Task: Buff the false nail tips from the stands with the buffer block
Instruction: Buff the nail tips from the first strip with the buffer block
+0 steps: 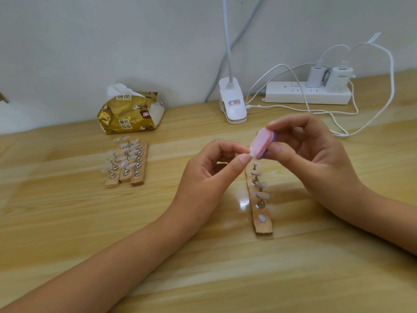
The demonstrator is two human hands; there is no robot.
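Note:
My right hand (313, 154) grips a pink and purple oval buffer block (262, 143) above the table. My left hand (214, 168) pinches a small clear false nail tip (251, 154) between thumb and forefinger, its end touching the buffer's pink face. Right below them lies a wooden nail stand (262, 224) with three nail tips on metal pegs and a bare magnet near its front end. Three more wooden stands (126, 163), side by side at the left, carry several clear nail tips.
A gold tissue pack (130, 114) lies at the back left. A white clip lamp base (233, 102) stands behind my hands. A white power strip (306, 92) with two chargers and loose white cables (338, 123) fills the back right of the wooden table (67, 222).

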